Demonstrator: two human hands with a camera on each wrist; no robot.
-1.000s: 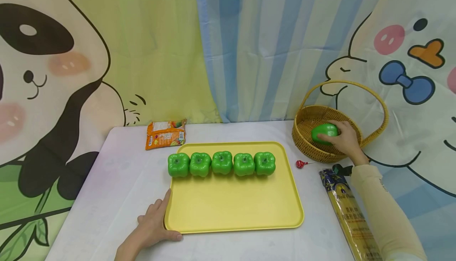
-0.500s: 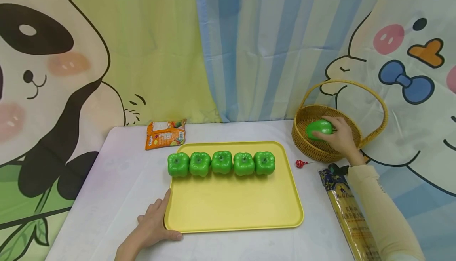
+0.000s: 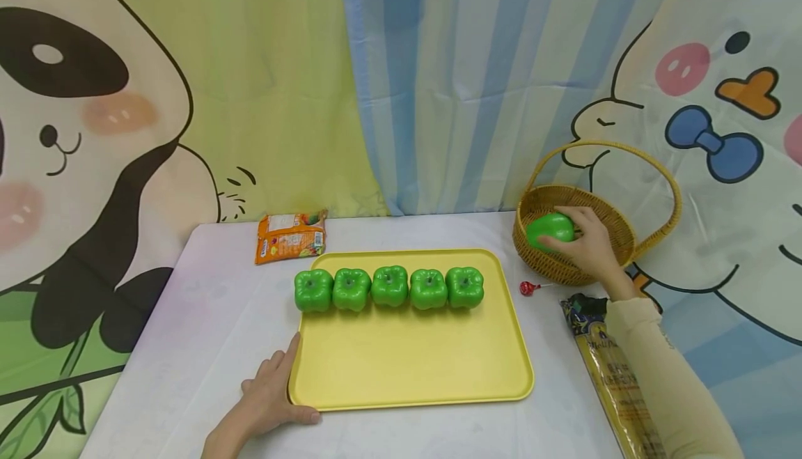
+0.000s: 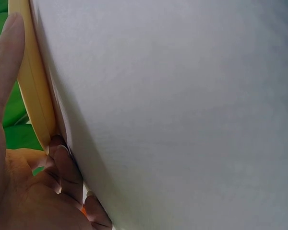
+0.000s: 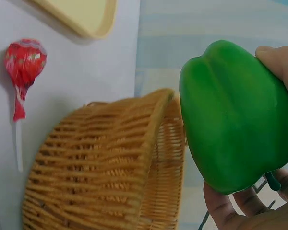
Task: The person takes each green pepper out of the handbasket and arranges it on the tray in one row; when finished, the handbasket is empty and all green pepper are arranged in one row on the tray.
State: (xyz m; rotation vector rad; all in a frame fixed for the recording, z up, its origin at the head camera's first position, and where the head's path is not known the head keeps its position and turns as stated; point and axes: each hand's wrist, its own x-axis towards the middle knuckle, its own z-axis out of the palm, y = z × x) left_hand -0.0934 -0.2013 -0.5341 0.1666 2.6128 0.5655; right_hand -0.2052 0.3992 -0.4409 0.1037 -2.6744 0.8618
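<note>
1. Your right hand (image 3: 585, 244) grips a green pepper (image 3: 549, 230), fingers curled round it; the right wrist view shows the pepper (image 5: 235, 122) clear of the weave, held above the basket (image 5: 105, 163).
2. The pepper sits over the left part of the basket (image 3: 567, 267), just inside the rim, under the arched handle.
3. The basket stands at the far right of the table (image 3: 207, 320), well apart from your left hand.
4. A red lollipop (image 3: 528, 288) lies on the table between the basket and the tray, near the basket's left wall.
5. A long dark-and-gold packet (image 3: 617, 382) lies near of the basket, under your right sleeve (image 3: 664, 375).
6. Your left hand (image 3: 269, 396) rests flat on the table at the tray's near left corner, fingers straight, holding nothing; index finger along the left rim, thumb against the near rim.
7. The yellow tray (image 3: 413, 375) sits mid-table. Five green peppers (image 3: 389, 287) stand in a row along its far part, touching side by side.
8. An orange snack bag (image 3: 291, 236) lies far of the tray's left corner, near the backdrop.
</note>
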